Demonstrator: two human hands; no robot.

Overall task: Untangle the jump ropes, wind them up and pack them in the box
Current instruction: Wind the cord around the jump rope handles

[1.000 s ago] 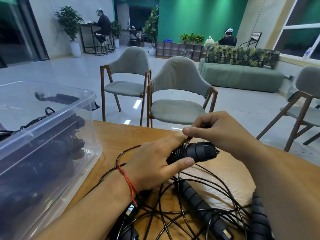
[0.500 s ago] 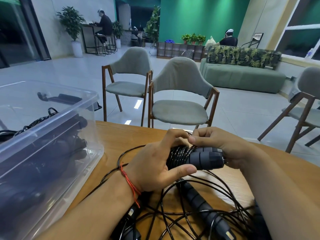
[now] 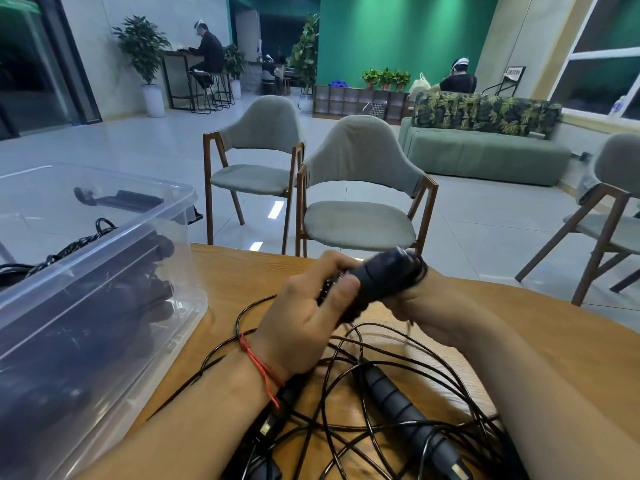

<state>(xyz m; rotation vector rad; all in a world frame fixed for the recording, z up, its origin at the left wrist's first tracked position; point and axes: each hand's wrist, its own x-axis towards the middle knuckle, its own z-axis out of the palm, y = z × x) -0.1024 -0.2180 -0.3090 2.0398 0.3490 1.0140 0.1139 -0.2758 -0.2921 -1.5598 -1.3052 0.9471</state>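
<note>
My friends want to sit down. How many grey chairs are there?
3: the left chair and middle chair stand beyond the table; the right chair is cut off at the edge. Others may be out of view.

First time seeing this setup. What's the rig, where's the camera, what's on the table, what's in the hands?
No machine: a person works bare-handed; the one picture comes from a wide-angle camera on their head, looking down. The left hand, red string at its wrist, and the right hand grip a blurred black jump-rope handle wound with cord. On the wooden table lies a tangle of thin black cords with a second black ribbed handle. At left, a clear plastic box holds dark ropes.
</note>
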